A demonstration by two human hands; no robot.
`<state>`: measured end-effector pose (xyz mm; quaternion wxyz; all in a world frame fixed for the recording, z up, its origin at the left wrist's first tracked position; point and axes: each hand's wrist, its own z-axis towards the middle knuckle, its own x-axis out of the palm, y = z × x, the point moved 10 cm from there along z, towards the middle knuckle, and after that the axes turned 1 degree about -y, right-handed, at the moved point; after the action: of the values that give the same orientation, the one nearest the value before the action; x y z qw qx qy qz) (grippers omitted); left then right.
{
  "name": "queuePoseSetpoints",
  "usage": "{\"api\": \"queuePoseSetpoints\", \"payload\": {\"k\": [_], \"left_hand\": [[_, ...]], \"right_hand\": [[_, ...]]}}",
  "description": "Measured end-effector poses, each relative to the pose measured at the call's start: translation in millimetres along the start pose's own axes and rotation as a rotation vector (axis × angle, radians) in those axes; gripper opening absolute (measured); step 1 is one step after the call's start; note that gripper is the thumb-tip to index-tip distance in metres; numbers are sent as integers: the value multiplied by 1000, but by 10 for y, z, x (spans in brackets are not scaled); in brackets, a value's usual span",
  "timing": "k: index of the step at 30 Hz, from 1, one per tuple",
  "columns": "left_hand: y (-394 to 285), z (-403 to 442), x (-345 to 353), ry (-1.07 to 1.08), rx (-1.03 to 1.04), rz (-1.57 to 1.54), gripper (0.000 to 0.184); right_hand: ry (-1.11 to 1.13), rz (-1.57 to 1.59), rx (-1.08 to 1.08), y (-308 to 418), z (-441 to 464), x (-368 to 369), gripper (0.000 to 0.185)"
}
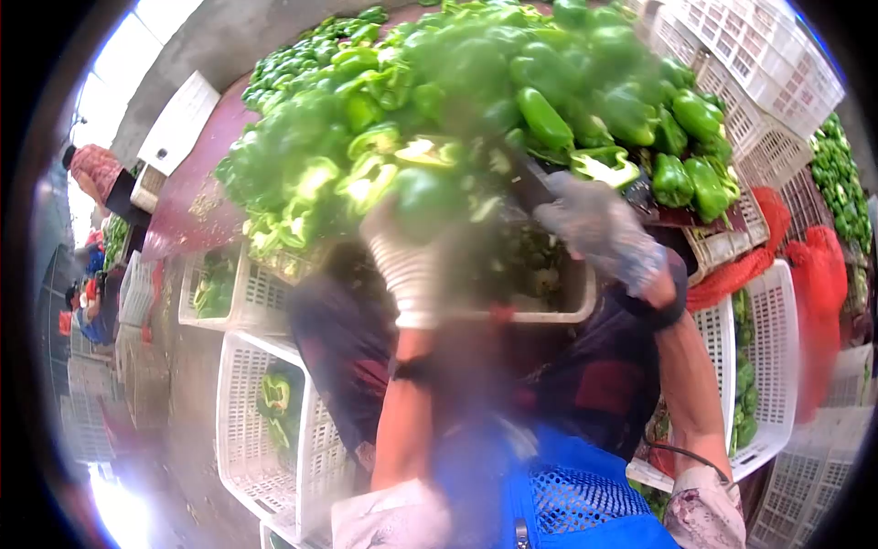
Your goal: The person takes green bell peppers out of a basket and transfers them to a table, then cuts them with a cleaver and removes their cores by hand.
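A green pepper (428,197) was gripped by the left hand (401,256).
A blurred knife (525,183) was clasped in the right hand (604,229) beside it; beyond, peppers (540,78) were heaped on the counter (195,201), flanked by stacked crates (745,55).

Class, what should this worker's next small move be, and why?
Probably bring the dark, blade-like tool in the right hand over to the green pepper in the left hand: the pepper's visible side looks uncut, opened peppers lie just beyond it, and the tool, though blurred, seems apart from it.
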<state>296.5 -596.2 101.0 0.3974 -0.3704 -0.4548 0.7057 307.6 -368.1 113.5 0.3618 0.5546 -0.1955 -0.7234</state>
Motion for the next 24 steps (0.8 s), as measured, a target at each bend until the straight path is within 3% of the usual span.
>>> {"api": "queuePoseSetpoints", "payload": {"k": [1, 5, 7, 8, 10, 12, 14, 15, 17, 19, 20, 21, 24], "left_hand": [[132, 12, -181, -79, 7, -48, 80], [426, 213, -550, -150, 62, 53, 78], [469, 348, -334, -78, 225, 163, 71], [434, 413, -186, -29, 294, 211, 68], [294, 541, 103, 110, 337, 315, 70], [293, 705, 382, 203, 260, 469, 76], [302, 730, 372, 214, 227, 476, 86], [169, 722, 325, 202, 305, 417, 80], [14, 463, 224, 264, 102, -174, 50], [166, 486, 157, 268, -35, -285, 85], [240, 490, 120, 263, -103, -342, 103], [341, 500, 99, 267, -58, -293, 100], [668, 604, 81, 234, 51, -134, 92]], "right_hand": [[15, -71, -186, 69, 161, 273, 22], [9, -175, -358, 155, 553, 667, 21], [148, -67, -56, 117, 687, 665, 22], [32, -161, -66, -63, 770, 625, 22], [-15, 230, 333, -282, 678, 509, 21], [-27, -112, 82, -66, 679, 317, 21], [-117, -224, 29, 93, 538, 120, 21], [-154, -242, -11, 223, 464, 88, 21], [-232, -284, -88, 488, 300, 22, 21], [-181, -318, -107, 614, 202, 175, 20], [-132, -244, 13, 582, 191, 255, 18], [-52, -385, 65, 572, 204, 352, 19], [-127, -357, -53, 842, 249, 244, 21]]}}
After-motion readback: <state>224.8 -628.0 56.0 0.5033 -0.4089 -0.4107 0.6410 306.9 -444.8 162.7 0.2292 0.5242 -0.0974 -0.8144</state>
